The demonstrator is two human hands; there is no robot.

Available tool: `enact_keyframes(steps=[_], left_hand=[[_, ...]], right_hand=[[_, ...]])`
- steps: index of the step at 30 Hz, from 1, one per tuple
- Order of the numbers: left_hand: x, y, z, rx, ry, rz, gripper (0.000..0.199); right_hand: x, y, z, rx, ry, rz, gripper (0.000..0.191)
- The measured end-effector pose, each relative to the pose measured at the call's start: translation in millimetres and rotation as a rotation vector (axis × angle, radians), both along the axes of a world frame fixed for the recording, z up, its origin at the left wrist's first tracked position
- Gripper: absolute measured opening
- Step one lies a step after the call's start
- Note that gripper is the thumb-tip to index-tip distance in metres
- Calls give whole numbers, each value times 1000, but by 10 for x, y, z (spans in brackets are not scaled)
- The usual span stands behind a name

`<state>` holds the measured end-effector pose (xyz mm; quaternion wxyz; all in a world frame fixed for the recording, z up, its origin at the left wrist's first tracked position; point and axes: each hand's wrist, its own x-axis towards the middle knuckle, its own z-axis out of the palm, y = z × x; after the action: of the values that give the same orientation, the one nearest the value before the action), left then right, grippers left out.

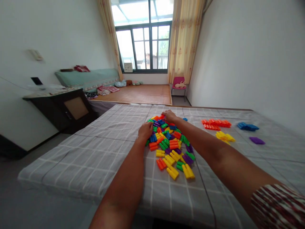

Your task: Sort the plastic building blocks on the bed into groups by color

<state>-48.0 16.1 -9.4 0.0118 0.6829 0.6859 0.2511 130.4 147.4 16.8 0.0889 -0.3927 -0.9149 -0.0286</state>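
A mixed pile of plastic pieces point(168, 136) in orange, yellow, green, blue and purple lies on the grey checked cloth point(95, 149). My left hand point(145, 130) rests against the pile's left edge, fingers curled toward it; what they hold, if anything, is hidden. At the far end of the pile is my right hand point(169, 116), bent over orange pieces, its fingertips too small to make out. To the right lie separate groups: orange pieces point(216, 124), blue pieces point(247, 126), yellow pieces point(224, 137) and a purple piece point(257, 140).
Beyond the cloth stands a low bed with a brown mat point(143, 93) and some clothes. A dark cabinet point(71, 109) is at the left, and a pink chair point(179, 82) stands under the curtain near the window. White walls flank both sides.
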Motion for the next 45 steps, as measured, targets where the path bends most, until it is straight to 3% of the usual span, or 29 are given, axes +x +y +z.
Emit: enact_keyframes(steps=[3,7,11,14,19,27,31,37,41,45], left_hand=[[11,-11,16,3,12,-3,33],[7,-18,20,9,24,-23,34],[-10,8,1,6,36,-22,34],[-24,35,-9,2,47,-30,34],[-30,39,5,1,60,-46,34],[-18,54,-3,18,23,-62,36],[32,110,-41,67,-41,-196,41],[87,156,-75,81,-40,-314,45],[59,170,-91,102,-47,-322,48],[43,172,-101,107,-39,-317,47]], right_hand=[[114,-100,22,-8,116,15,23],[426,-318,122,33,215,-67,27],[819,-591,216,37,60,-75,27],[1040,-733,229,-113,-53,-6,32],[1218,-734,170,-373,43,25,39],[1322,-743,69,-346,250,76,38],[1792,-677,227,-273,357,-44,35],[2913,-483,468,-197,352,-438,39],[3398,-435,385,-151,205,-520,34],[3555,-485,162,-165,73,-544,32]])
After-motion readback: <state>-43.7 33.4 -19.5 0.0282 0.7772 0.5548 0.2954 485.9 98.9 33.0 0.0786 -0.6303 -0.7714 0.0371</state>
